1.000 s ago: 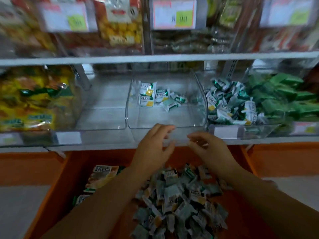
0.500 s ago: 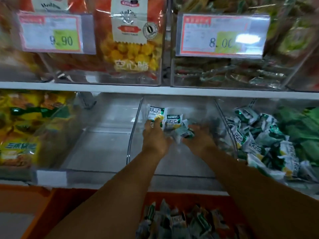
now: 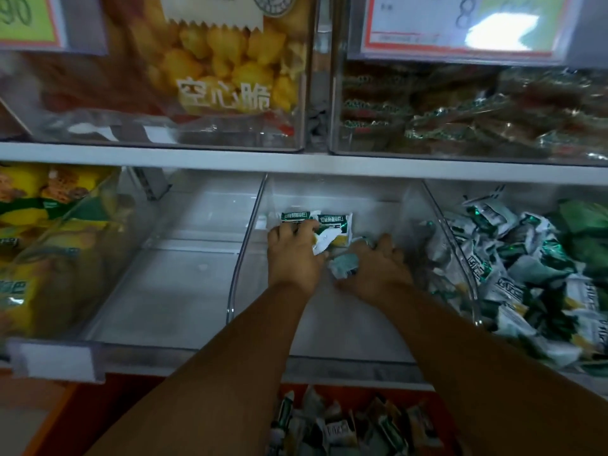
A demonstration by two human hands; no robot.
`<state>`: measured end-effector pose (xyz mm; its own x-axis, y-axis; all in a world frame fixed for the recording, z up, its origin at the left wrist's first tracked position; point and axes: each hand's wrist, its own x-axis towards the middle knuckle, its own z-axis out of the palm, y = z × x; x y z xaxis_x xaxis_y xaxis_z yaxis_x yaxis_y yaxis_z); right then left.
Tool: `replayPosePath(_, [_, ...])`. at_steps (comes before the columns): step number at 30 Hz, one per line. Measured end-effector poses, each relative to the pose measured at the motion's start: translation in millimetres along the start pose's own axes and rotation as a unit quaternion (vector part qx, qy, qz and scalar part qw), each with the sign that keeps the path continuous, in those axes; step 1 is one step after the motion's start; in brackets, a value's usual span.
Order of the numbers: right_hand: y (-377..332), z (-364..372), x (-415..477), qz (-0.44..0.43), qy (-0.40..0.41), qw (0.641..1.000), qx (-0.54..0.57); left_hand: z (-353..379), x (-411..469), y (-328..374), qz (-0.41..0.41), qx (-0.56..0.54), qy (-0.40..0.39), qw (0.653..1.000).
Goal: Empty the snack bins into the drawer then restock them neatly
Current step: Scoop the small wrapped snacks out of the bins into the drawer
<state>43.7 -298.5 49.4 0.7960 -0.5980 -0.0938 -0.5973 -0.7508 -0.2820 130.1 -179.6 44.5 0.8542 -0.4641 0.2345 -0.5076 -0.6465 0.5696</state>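
A: At the back of the middle bin (image 3: pixel 244 258), both my hands are on the few packets (image 3: pixel 333 224) there. My left hand (image 3: pixel 292 255) has its fingers curled over two of them, with the thumb pinching one.
B: And the right hand (image 3: pixel 378 269)?
A: Its fingers are bent down onto the packets, with a crumpled one against the thumb. The fingertips are hidden, so I cannot tell whether it truly grips.
B: Room to move?
A: The bin's curved walls stand near my wrists on either side. Its floor shows bare from my wrists to the front lip. The shelf (image 3: pixel 296 159) edge hangs just above my hands.
B: Neighbours?
A: The right bin (image 3: pixel 526 192) carries a heap (image 3: pixel 526 274) of the same packets. Below the lip, the orange drawer (image 3: pixel 82 399) holds a pile (image 3: pixel 345 426) between my forearms.
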Motion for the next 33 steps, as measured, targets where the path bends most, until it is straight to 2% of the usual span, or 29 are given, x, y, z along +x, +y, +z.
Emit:
replayPosePath(5, [7,-13,-21,0.001,-0.043,0.999,0.004,-8,-10,2,0.011,0.032,-0.085,0.996])
replayPosePath(7, [10,-19,-29,-0.002,-0.055,0.998,0.016,-20,-17,7,0.03,0.029,-0.094,0.995])
replayPosePath(10, [12,-28,-48,-0.025,-0.051,0.994,0.088,-46,-36,14,0.071,0.019,-0.072,0.995])
replayPosePath(16, [14,-58,-117,-0.11,0.064,0.961,0.245,-94,-90,29,0.143,-0.085,0.015,0.986])
replayPosePath(19, [14,-77,-165,-0.147,0.086,0.947,0.271,-116,-125,39,0.17,-0.116,0.031,0.978])
replayPosePath(23, [26,-71,-215,-0.155,0.05,0.952,0.261,-118,-172,38,0.193,-0.11,0.014,0.975])
replayPosePath(28, [60,-17,-249,-0.144,-0.021,0.963,0.229,-71,-227,12,0.167,-0.103,-0.084,0.977])
replayPosePath(33, [97,65,-247,-0.048,-0.192,0.966,0.166,3,-263,-31,0.106,-0.015,-0.243,0.964])
